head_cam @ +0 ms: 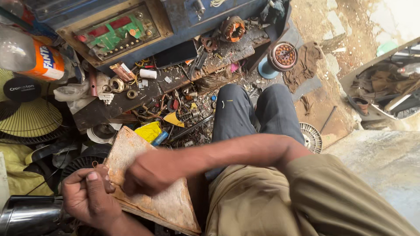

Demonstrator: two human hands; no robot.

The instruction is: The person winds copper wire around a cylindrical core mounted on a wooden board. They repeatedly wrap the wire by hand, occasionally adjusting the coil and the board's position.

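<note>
Cluttered workshop floor, wooden board (pixel 166 205) under right hand (pixel 151 172), left hand (pixel 87 194) beside

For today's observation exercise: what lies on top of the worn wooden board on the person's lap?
Both hands rest on the wooden board: left hand at its near edge, right hand across its middle. Anything under the hands is covered.

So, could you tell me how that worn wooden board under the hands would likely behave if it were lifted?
The wooden board looks flat and thick, so it would probably stay stiff rather than flex. Its chipped, rough edges suggest a good grip, not slippery, though splinters seem possible. The left hand and right hand rest on it; it appears moderately light.
</note>
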